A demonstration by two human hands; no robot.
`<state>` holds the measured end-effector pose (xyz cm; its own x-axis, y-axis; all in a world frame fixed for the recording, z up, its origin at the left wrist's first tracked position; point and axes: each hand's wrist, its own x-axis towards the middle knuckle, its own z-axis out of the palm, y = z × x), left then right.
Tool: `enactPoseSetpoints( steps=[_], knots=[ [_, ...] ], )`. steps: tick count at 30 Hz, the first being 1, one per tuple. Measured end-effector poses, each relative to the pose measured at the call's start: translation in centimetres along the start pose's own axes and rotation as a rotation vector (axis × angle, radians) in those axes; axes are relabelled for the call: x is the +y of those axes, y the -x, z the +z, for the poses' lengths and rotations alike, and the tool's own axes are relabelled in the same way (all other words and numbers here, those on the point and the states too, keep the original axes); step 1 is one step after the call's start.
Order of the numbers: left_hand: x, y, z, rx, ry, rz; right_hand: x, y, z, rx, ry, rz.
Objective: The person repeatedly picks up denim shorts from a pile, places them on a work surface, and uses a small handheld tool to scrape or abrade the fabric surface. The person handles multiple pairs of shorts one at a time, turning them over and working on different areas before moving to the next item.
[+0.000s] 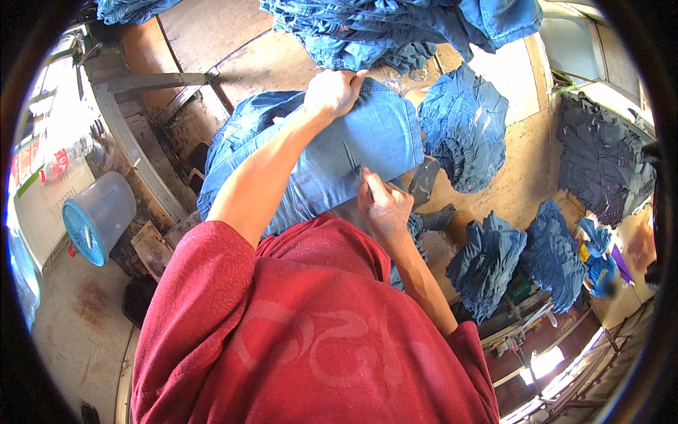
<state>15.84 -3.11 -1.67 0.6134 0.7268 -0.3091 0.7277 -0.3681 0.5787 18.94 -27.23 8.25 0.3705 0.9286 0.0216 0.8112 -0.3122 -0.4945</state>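
A blue denim garment (328, 166), likely jeans, lies spread across my lap, its paler part smooth and stretched. At its far edge my left hand (333, 93) is closed, with the fingers curled over the cloth there. Lower on the right, my right hand (385, 205) is closed just above the denim's near part. Its bent fingers are pressed together over a small dark thing too hidden to name. Dark streaks mark the denim beside those fingertips. Left of my forearm, the rest of the garment bunches in folds.
A large denim heap (381, 32) lies at the far side. Crumpled denim bundles (464, 127) sit to the right, with a black cloth pile (600, 159) beyond. At left are a metal frame (134, 152), a translucent bucket (106, 212) with a blue end and a plastic bottle (63, 162).
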Motion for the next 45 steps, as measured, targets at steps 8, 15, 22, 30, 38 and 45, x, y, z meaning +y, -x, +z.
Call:
enactPoseSetpoints(
  steps=[8,15,22,30,38,45],
  knots=[
    [-0.4,-0.1,0.5,0.053,-0.002,0.050,0.6,-0.6,0.7,0.052,-0.055,-0.010],
    [-0.6,-0.1,0.7,0.080,0.001,0.074,0.8,-0.5,-0.2,0.013,-0.063,0.004],
    [-0.5,-0.1,0.6,0.016,-0.016,0.020,0.8,-0.6,0.3,0.005,0.043,-0.051],
    [0.7,0.0,-1.2,-0.009,-0.034,0.048,0.5,-0.6,-2.1,0.012,-0.295,0.301],
    [1.4,14.5,-6.3,0.295,-0.084,0.441,1.5,-1.8,0.6,0.234,0.024,0.060],
    [-1.4,21.2,-2.6,0.196,-0.137,0.484,4.6,-2.3,2.2,0.180,0.274,-0.208]
  ],
)
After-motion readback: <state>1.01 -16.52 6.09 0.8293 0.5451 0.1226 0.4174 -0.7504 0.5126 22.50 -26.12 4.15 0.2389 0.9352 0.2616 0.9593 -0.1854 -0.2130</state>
